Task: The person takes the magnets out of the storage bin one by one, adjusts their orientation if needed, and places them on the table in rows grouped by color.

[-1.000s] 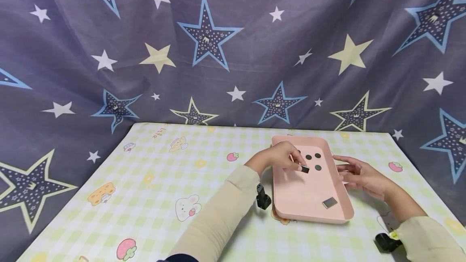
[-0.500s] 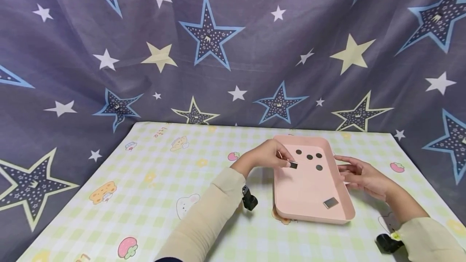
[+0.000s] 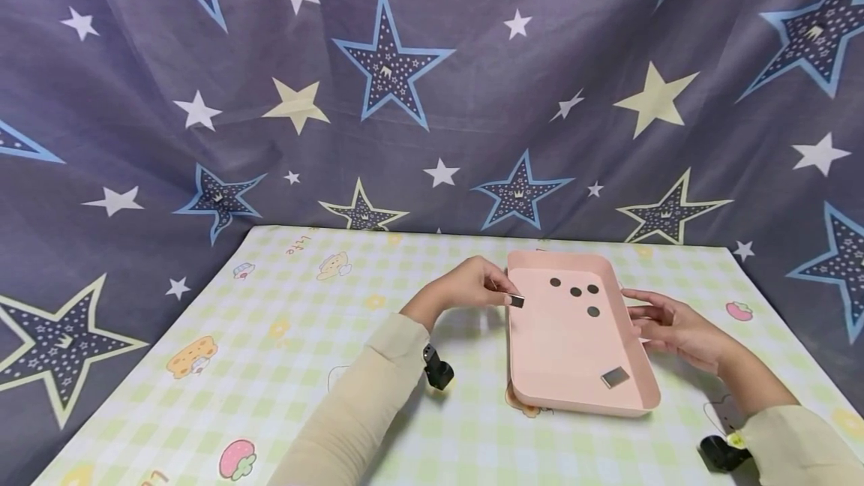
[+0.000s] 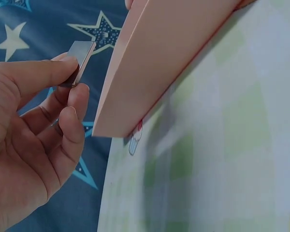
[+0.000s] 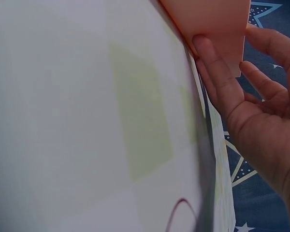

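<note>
My left hand (image 3: 472,283) pinches a small flat rectangular piece (image 4: 81,54), silvery and dark with a shiny edge, between thumb and fingers. It holds the piece at the left rim of a shallow pink tray (image 3: 567,343), raised above the table. Several dark round discs (image 3: 593,312) lie in the far part of the tray. Near the tray's front right corner lies another silvery rectangular piece (image 3: 615,377). With fingers extended, my right hand (image 3: 678,332) touches the outside of the tray's right wall, as the right wrist view (image 5: 232,87) shows too.
A green-and-white checked cloth (image 3: 283,366) with cartoon prints covers the table. Behind it hangs a dark curtain (image 3: 432,96) patterned with stars. A black wrist camera (image 3: 439,370) sits under the left cuff, another black camera (image 3: 722,454) by the right cuff.
My left hand has moved left with the rectangular piece, from over the tray's middle to its left rim, uncovering a disc at the far left. The right hand stays at the tray.
</note>
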`<state>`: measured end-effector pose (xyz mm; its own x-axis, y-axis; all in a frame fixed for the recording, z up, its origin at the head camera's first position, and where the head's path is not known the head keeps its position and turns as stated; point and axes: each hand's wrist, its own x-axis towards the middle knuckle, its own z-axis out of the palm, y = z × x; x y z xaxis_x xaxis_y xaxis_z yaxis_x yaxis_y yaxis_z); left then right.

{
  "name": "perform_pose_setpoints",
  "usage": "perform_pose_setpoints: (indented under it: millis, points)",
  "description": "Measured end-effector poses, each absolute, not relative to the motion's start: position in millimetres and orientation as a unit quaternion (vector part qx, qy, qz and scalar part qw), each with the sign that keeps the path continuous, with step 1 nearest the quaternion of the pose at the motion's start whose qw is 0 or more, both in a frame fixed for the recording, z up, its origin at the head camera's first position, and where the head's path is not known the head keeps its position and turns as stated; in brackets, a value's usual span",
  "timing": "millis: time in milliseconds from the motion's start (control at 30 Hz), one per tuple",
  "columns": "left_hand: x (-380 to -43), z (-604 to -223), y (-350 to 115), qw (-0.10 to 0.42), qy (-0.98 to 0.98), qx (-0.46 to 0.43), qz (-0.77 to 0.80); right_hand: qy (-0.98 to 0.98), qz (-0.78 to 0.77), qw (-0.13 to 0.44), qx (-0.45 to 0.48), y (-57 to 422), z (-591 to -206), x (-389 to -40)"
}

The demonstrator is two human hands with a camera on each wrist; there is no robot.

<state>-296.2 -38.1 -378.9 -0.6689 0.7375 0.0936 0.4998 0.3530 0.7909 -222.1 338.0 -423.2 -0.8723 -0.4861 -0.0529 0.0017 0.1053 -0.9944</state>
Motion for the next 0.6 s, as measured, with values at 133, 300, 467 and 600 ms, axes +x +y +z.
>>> perform_pose_setpoints:
  millis: [133, 300, 467, 600]
  points:
    - [-295.4, -379.3, -46.6, 0.143, 0.811, 0.369, 0.432, 0.716, -0.650, 0.186, -0.173, 338.5, -424.3, -221.6]
    - [-297.0, -383.8, -57.0, 0.134, 0.818, 0.349, 0.437, 0.715, -0.650, 0.188, -0.175, 337.9, -423.9, -221.1]
    - [-298.7, -390.4, -65.8, 0.149, 0.829, 0.309, 0.442, 0.716, -0.650, 0.190, -0.170, 337.2, -422.4, -220.9]
    - [-300.2, -396.3, -73.1, 0.158, 0.836, 0.281, 0.444, 0.718, -0.648, 0.190, -0.167, 336.8, -421.5, -221.0]
